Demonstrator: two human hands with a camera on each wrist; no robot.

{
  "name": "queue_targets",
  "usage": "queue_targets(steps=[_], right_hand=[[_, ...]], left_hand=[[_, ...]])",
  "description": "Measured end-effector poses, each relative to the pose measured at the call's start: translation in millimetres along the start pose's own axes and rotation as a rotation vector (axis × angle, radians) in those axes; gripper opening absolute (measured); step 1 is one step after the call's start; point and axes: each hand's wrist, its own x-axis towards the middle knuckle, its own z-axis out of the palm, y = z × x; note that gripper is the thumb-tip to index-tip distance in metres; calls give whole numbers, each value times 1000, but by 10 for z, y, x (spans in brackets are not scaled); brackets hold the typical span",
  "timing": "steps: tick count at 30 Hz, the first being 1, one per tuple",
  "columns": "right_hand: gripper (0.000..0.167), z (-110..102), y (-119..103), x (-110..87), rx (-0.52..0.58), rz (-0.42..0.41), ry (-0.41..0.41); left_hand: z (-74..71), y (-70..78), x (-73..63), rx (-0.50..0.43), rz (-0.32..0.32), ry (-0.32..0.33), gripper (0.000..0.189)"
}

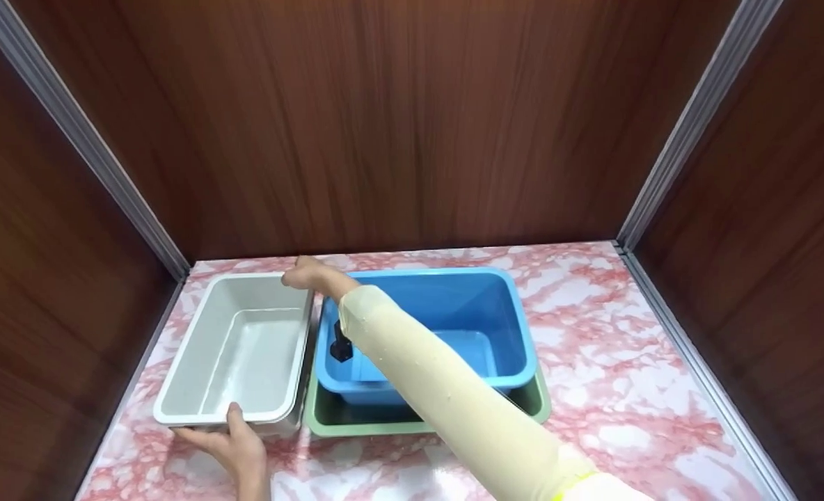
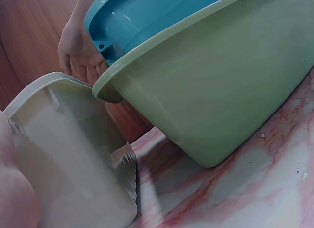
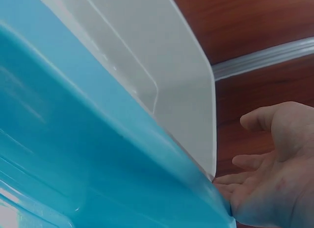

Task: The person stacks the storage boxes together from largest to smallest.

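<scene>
A white plastic bin (image 1: 255, 355) stands on the left of the table. At its near edge my left hand (image 1: 234, 445) grips the rim, thumb over the inside and fingers beneath the lip. Only a blurred part of that hand shows in the left wrist view. My right hand (image 3: 282, 164) reaches across to the far right corner of the white bin. Its thumb stands apart from the bin, and its loosely extended fingers are at the corner, their tips partly hidden. To the right, a blue bin (image 1: 447, 278) sits inside a green bin (image 1: 370, 428).
The tabletop (image 1: 614, 348) has a red-and-white marbled surface. Brown wood-grain panels (image 1: 412, 139) with grey metal corner strips enclose the back and both sides. My right sleeved forearm (image 1: 447, 396) crosses above the blue bin, and a small black device (image 1: 341, 348) hangs by the wrist.
</scene>
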Motion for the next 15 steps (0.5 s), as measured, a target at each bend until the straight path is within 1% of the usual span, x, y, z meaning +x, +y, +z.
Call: queue_targets(steps=[3, 7, 10, 15], right_hand=[[65, 39, -40, 18, -1, 17, 0], [68, 57, -66, 48, -31, 14, -3], [63, 60, -67, 90, -78, -6, -10], [60, 90, -42, 151, -113, -18, -8]], left_hand=[[-21, -53, 56, -10, 5, 7, 94], [-30, -58, 78, -9, 2, 3, 93], [-28, -13, 61, -6, -4, -5, 93], [-18, 89, -2, -14, -6, -11, 91]])
